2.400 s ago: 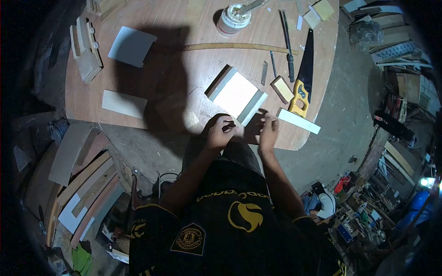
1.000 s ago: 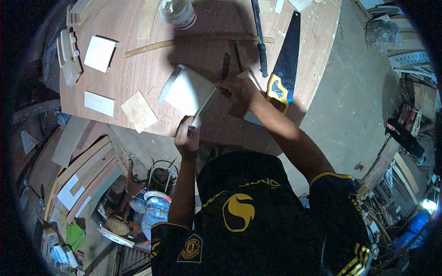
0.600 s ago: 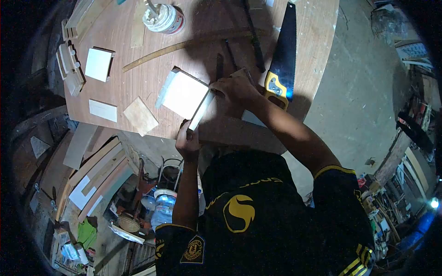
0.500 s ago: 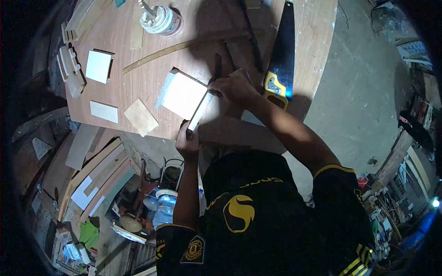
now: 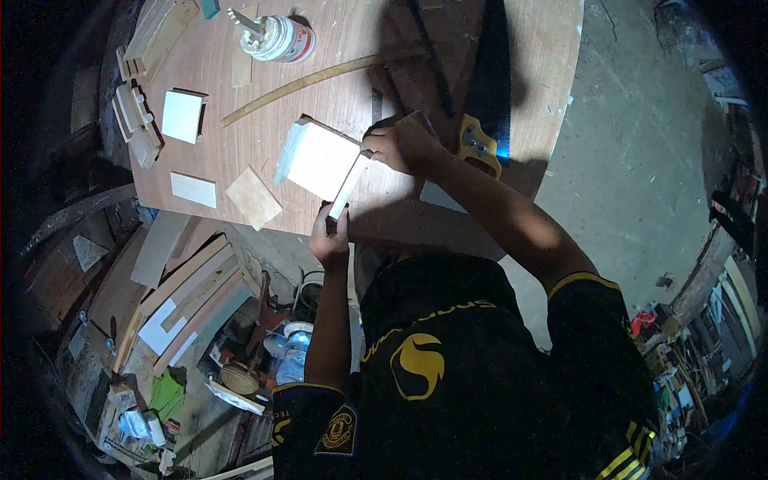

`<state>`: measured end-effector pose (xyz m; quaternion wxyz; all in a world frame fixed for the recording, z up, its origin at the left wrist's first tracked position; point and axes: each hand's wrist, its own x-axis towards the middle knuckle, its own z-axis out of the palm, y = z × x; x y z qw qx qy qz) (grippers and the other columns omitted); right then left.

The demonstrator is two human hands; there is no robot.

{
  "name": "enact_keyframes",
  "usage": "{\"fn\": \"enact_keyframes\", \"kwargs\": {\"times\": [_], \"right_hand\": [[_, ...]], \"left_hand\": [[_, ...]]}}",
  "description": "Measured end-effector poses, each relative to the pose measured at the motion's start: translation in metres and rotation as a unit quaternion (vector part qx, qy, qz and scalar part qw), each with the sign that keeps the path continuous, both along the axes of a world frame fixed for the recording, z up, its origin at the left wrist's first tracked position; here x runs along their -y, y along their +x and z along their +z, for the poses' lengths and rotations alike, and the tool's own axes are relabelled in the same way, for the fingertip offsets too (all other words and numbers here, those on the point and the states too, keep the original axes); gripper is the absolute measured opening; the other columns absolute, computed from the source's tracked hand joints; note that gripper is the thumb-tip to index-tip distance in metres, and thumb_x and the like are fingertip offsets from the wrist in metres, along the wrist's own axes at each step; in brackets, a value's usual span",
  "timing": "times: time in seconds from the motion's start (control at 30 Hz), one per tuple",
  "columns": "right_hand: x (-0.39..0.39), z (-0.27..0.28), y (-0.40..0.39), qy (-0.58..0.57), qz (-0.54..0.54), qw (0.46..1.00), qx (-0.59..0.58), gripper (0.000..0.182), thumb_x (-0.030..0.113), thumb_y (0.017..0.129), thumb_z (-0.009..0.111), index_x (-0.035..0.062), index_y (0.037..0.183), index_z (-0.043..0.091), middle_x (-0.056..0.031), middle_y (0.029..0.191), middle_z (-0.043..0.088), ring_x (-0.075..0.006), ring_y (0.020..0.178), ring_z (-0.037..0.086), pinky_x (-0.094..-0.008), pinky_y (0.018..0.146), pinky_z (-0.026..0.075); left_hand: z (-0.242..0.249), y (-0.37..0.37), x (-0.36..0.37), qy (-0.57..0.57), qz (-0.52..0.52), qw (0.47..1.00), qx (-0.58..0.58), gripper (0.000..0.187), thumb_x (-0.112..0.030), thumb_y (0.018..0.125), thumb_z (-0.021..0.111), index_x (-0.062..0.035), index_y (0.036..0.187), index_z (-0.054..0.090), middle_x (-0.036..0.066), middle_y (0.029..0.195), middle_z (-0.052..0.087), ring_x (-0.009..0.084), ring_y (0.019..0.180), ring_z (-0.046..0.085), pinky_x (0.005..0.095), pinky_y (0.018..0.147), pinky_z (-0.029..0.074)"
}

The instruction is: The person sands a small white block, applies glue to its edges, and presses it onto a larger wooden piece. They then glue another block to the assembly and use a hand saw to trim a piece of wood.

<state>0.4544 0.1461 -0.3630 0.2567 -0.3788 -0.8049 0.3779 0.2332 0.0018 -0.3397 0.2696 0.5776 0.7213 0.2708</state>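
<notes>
White strip (image 5: 349, 190), left hand (image 5: 329, 240) and right hand (image 5: 400, 149) now at its ends

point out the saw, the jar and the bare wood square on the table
saw (image 5: 481, 145): head view, yellow handle
jar (image 5: 294, 42): head view, side wall
wood square (image 5: 254, 198): head view, top face

Panel (image 5: 320, 162): plain bright white. Side strip (image 5: 347, 190), right of it: white. Left edge (image 5: 286, 154): pale grey. Table (image 5: 240, 148): light brown, fine wood grain. Saw (image 5: 478, 145), right: yellow handle with black, dark blade, blue patch at the handle. Jar (image 5: 280, 38), far: white with red marking. Curved strip (image 5: 320, 78): yellow-brown. Near left, tile (image 5: 193, 189): white; board (image 5: 254, 198): pale tan. Shirt (image 5: 480, 384): black, yellow emblem, yellow sleeve stripes. Cloth (image 5: 166, 395): green.
</notes>
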Motion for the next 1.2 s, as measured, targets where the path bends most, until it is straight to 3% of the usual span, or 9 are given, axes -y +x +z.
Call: {"fn": "enact_keyframes", "kwargs": {"times": [0.1, 0.2, 0.3, 0.5, 0.53, 0.63, 0.93, 1.0, 1.2], "right_hand": [[0.002, 0.000, -0.001, -0.031, -0.004, 0.999, 0.033, 0.016, 0.012, 0.079, 0.068, 0.0052, 0.093, 0.065, -0.0102, 0.083, 0.065, -0.0278, 0.076, 0.065, -0.0383, 0.069, 0.050], [0.000, -0.001, 0.000, -0.067, 0.004, 0.998, 0.011, 0.016, 0.013, 0.079, 0.068, 0.0051, 0.094, 0.065, -0.0105, 0.084, 0.065, -0.0282, 0.078, 0.065, -0.0379, 0.069, 0.050], [0.001, -0.002, -0.002, -0.061, -0.003, 0.998, 0.028, 0.015, 0.014, 0.080, 0.068, 0.0055, 0.093, 0.065, -0.0101, 0.084, 0.066, -0.0279, 0.076, 0.065, -0.0376, 0.070, 0.050], [-0.002, 0.003, -0.001, -0.015, 0.003, 0.998, 0.056, 0.013, 0.018, 0.082, 0.066, 0.0094, 0.092, 0.067, -0.0084, 0.081, 0.067, -0.0257, 0.073, 0.066, -0.0380, 0.067, 0.050], [-0.002, 0.005, -0.001, -0.014, 0.005, 0.998, 0.057, 0.013, 0.018, 0.082, 0.066, 0.0094, 0.092, 0.067, -0.0084, 0.081, 0.067, -0.0257, 0.073, 0.066, -0.0380, 0.067, 0.050], [-0.002, 0.004, -0.003, -0.040, 0.006, 0.996, 0.084, 0.014, 0.020, 0.082, 0.066, 0.0104, 0.093, 0.067, -0.0074, 0.083, 0.068, -0.0249, 0.075, 0.066, -0.0386, 0.068, 0.050], [-0.003, 0.003, -0.005, -0.050, 0.009, 0.996, 0.071, 0.016, 0.022, 0.087, 0.059, 0.0109, 0.095, 0.067, -0.0087, 0.086, 0.067, -0.0279, 0.078, 0.067, -0.0412, 0.068, 0.051], [-0.002, 0.005, -0.005, -0.079, 0.013, 0.994, 0.079, 0.018, 0.015, 0.084, 0.066, 0.0053, 0.099, 0.065, -0.0120, 0.091, 0.068, -0.0293, 0.084, 0.067, -0.0383, 0.075, 0.052], [-0.001, 0.005, -0.003, -0.042, 0.007, 0.997, 0.064, 0.018, 0.011, 0.082, 0.069, 0.0040, 0.098, 0.066, -0.0122, 0.090, 0.069, -0.0268, 0.081, 0.068, -0.0371, 0.072, 0.053]], "left_hand": [[-0.002, 0.001, 0.001, 0.013, 0.006, 0.999, -0.035, 0.027, -0.019, 0.083, 0.075, -0.0027, 0.103, 0.066, 0.015, 0.087, 0.070, 0.0190, 0.076, 0.068, 0.0314, 0.068, 0.053], [-0.004, 0.001, 0.001, 0.034, 0.005, 0.998, -0.043, 0.023, -0.013, 0.080, 0.076, -0.0035, 0.099, 0.067, 0.010, 0.082, 0.069, 0.0166, 0.064, 0.064, 0.0291, 0.060, 0.052], [-0.005, 0.000, 0.003, 0.015, 0.015, 0.999, -0.050, 0.027, -0.019, 0.082, 0.075, -0.0028, 0.102, 0.066, 0.014, 0.088, 0.070, 0.0198, 0.076, 0.068, 0.0315, 0.069, 0.053], [-0.002, 0.002, 0.001, -0.064, 0.049, 0.996, 0.035, 0.026, -0.018, 0.081, 0.075, -0.0025, 0.101, 0.067, 0.014, 0.085, 0.070, 0.0186, 0.074, 0.067, 0.0313, 0.069, 0.053], [-0.001, 0.005, 0.001, 0.006, 0.034, 0.999, 0.016, 0.025, -0.016, 0.081, 0.076, -0.0026, 0.101, 0.067, 0.014, 0.085, 0.070, 0.0193, 0.075, 0.068, 0.0311, 0.069, 0.053], [-0.006, 0.006, 0.003, 0.031, 0.039, 0.999, 0.000, 0.026, -0.017, 0.082, 0.075, -0.0016, 0.101, 0.067, 0.015, 0.087, 0.070, 0.0207, 0.076, 0.068, 0.0314, 0.070, 0.053], [-0.018, -0.006, 0.006, 0.037, 0.013, 0.999, -0.015, 0.025, -0.017, 0.082, 0.075, -0.0007, 0.099, 0.066, 0.015, 0.084, 0.070, 0.0215, 0.073, 0.068, 0.0310, 0.066, 0.052], [-0.020, -0.009, 0.005, 0.050, 0.001, 0.999, -0.003, 0.026, -0.018, 0.082, 0.076, -0.0008, 0.099, 0.066, 0.015, 0.083, 0.070, 0.0203, 0.072, 0.068, 0.0303, 0.064, 0.052], [-0.029, -0.014, 0.006, 0.083, -0.020, 0.996, -0.005, 0.026, -0.015, 0.081, 0.076, -0.0015, 0.101, 0.066, 0.012, 0.082, 0.068, 0.0159, 0.065, 0.064, 0.0274, 0.058, 0.051]]}}
